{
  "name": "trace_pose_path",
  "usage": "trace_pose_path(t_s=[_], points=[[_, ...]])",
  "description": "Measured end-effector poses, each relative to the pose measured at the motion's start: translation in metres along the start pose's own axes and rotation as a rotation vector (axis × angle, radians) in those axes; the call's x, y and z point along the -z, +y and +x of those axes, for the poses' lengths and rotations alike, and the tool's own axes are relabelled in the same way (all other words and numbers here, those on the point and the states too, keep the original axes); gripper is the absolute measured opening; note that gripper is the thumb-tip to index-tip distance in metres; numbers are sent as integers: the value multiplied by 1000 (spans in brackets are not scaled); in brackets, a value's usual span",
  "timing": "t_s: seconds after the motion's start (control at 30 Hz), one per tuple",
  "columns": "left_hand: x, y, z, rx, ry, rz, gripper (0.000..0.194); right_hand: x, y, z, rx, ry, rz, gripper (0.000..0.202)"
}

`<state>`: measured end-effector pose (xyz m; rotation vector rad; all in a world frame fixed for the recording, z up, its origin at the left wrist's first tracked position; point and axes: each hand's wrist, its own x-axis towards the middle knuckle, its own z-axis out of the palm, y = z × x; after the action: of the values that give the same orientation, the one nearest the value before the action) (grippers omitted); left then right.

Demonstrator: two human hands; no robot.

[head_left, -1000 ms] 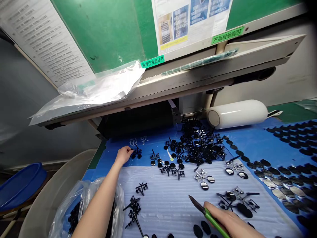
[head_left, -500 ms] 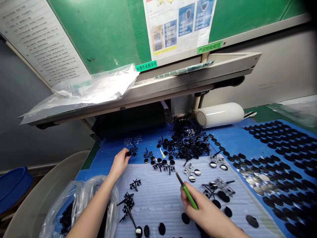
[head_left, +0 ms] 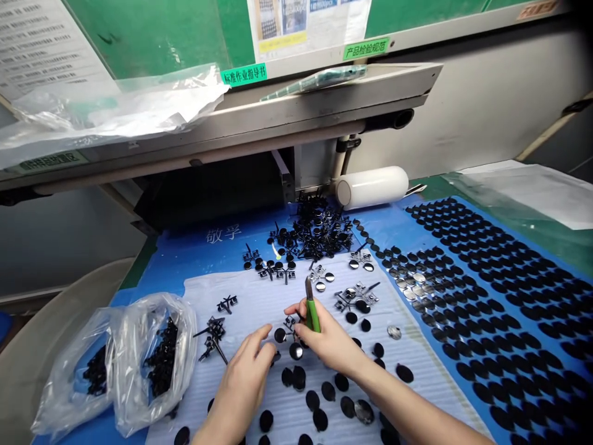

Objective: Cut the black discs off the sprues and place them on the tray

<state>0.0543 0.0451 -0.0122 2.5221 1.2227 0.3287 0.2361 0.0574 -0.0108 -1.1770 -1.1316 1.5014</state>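
My right hand is closed around the green handle of a craft knife, its blade pointing up and away. At that hand's thumb and fingertips is a small black plastic sprue piece with two round glossy discs; whether the fingers pinch it is hard to tell. To the left of this piece, my left hand has its thumb and fingers apart, holding nothing visible. Loose black discs lie on the pale foam sheet below both hands.
A heap of sprued black parts is at the back, near a white roll. Rows of black discs cover the blue mat at right. Clear plastic bags with black parts stand at left. A shelf overhangs the back.
My left hand has come from the sprue parts at the back toward me, near my right hand. The knife blade has turned more upright. The camera view has shifted right and down.
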Motion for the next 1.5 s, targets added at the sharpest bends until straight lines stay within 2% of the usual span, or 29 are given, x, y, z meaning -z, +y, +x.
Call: trace_pose_path(t_s=[0.13, 0.2, 0.27, 0.33, 0.37, 0.43, 0.53, 0.6, 0.7, 0.77, 0.83, 0.93, 1.07, 1.23, 1.5], points=[[-13, -5, -25, -49, 13, 79, 35, 4, -8, -10, 90, -6, -21, 19], [-13, 1, -31, 22, 98, -1, 35, 2, -12, -15, 134, -4, -32, 18], [-10, 15, -29, 255, 215, -253, 24, -2, -15, -20, 170, 8, -42, 17], [-4, 33, -19, 557, 306, -640, 16, -8, -18, -25, 189, 34, -47, 16], [-1, 43, -12, 672, 332, -844, 19, -11, -18, -28, 193, 48, -55, 17], [3, 60, 2, 796, 400, -1152, 24, -17, -19, -33, 201, 69, -85, 16], [6, 75, 16, 873, 517, -1311, 27, -20, -21, -42, 195, 44, -98, 15], [7, 78, 19, 896, 551, -1294, 29, -15, -21, -47, 198, 9, -70, 16], [12, 77, 18, 909, 542, -1245, 31, 2, -19, -55, 176, -35, -53, 19], [16, 77, 15, 923, 529, -1230, 32, 13, -14, -61, 87, -86, -149, 25], [19, 79, 13, 929, 502, -1220, 32, 19, -8, -66, 18, -146, -343, 32], [23, 83, 10, 925, 447, -1209, 32, 16, -2, -74, 56, -229, -591, 36], [27, 88, 9, 875, 431, -1189, 32, 1, -5, -77, 164, -247, -725, 39], [31, 89, 7, 828, 420, -1109, 34, -2, -10, -73, 184, -267, -745, 39], [37, 90, 6, 809, 327, -1190, 33, 6, -17, -72, 189, -458, -712, 44]])
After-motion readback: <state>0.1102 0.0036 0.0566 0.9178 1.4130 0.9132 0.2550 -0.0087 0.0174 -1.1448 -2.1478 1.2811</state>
